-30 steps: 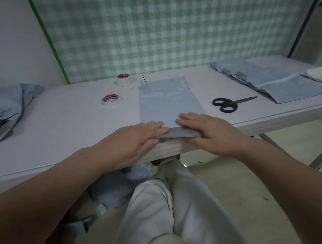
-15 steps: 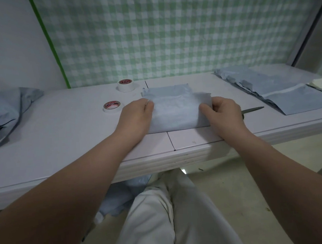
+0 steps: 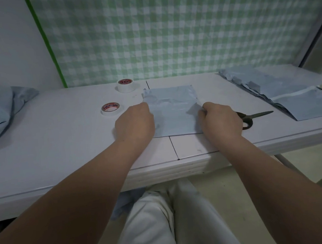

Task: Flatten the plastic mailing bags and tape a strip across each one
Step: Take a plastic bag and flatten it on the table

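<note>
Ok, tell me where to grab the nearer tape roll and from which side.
Pinch the nearer tape roll across its outer white wall, coming straight down from above. It lies flat on the table, hole up, so its sides are free all round. The left hand is the closer one.

Pale blue mailing bag [image 3: 172,111] laid flat on tabletop [image 3: 61,139] between the grips, far end wrinkled. Right edge pinched by right grip [image 3: 221,119], left edge covered by left grip [image 3: 135,122]. Near tape roll [image 3: 110,108] set just left of left grip, far tape roll [image 3: 126,85] beyond it.
</note>
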{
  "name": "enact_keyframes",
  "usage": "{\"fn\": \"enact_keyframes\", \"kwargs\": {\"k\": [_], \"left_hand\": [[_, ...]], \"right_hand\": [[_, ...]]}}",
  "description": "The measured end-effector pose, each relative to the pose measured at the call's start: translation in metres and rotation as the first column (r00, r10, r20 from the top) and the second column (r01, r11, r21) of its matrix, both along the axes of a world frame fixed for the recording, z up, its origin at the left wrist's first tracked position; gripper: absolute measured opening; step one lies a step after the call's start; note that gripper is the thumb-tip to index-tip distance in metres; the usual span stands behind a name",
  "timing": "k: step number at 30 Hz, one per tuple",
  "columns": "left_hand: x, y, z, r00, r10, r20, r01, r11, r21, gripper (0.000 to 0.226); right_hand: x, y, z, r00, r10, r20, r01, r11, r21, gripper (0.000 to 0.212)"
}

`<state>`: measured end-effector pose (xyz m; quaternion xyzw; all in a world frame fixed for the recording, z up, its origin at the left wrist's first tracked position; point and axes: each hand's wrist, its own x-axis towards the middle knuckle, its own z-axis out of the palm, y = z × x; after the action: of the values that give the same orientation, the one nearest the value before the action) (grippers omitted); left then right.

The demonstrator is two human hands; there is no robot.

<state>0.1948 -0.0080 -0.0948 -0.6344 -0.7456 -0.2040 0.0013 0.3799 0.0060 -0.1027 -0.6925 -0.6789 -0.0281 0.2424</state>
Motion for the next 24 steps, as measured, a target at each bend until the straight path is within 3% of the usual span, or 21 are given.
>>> {"fn": "enact_keyframes", "kwargs": {"k": [3, 5, 7, 9, 12, 15, 17, 21, 24], "left_hand": [[0.003, -0.001, 0.000, 0.999, -0.033, -0.025, 0.036, 0.989, 0.141, 0.031], [0.009, -0.002, 0.001, 0.972, -0.232, -0.033, 0.234, 0.952, 0.198, 0.036], [0.018, -0.009, 0.000, 0.902, -0.431, -0.004, 0.430, 0.899, 0.081, 0.036], [0.023, -0.016, -0.004, 0.853, -0.518, -0.056, 0.506, 0.849, -0.152, 0.046], [0.023, -0.021, -0.009, 0.821, -0.536, -0.195, 0.461, 0.825, -0.328, 0.058], [0.022, -0.022, -0.009, 0.837, -0.516, -0.181, 0.435, 0.829, -0.353, 0.061], [0.023, -0.023, -0.010, 0.848, -0.504, -0.167, 0.424, 0.832, -0.357, 0.061], [0.023, -0.024, -0.011, 0.851, -0.497, -0.168, 0.419, 0.837, -0.352, 0.062], [0.024, -0.025, -0.010, 0.857, -0.488, -0.168, 0.407, 0.839, -0.361, 0.061]], "right_hand": [[0.000, 0.002, 0.000, 1.000, 0.007, 0.010, -0.007, 1.000, -0.008, 0.025], [0.001, 0.002, 0.000, 1.000, 0.014, 0.003, -0.014, 1.000, -0.012, 0.025], [0.001, 0.003, 0.000, 1.000, 0.017, -0.010, -0.017, 1.000, -0.019, 0.024], [0.001, 0.004, 0.000, 0.999, 0.011, -0.030, -0.012, 1.000, -0.024, 0.024], [0.001, 0.002, -0.001, 0.999, -0.004, -0.049, 0.003, 1.000, -0.021, 0.030], [0.003, -0.001, -0.002, 0.997, -0.003, -0.082, 0.003, 1.000, -0.005, 0.030], [0.003, -0.003, -0.002, 0.989, -0.001, -0.151, 0.004, 1.000, 0.019, 0.014], [0.002, -0.008, 0.000, 0.978, 0.029, -0.207, -0.020, 0.999, 0.046, 0.036], [0.003, -0.010, 0.000, 0.984, 0.045, -0.173, -0.038, 0.998, 0.045, 0.035]]}}
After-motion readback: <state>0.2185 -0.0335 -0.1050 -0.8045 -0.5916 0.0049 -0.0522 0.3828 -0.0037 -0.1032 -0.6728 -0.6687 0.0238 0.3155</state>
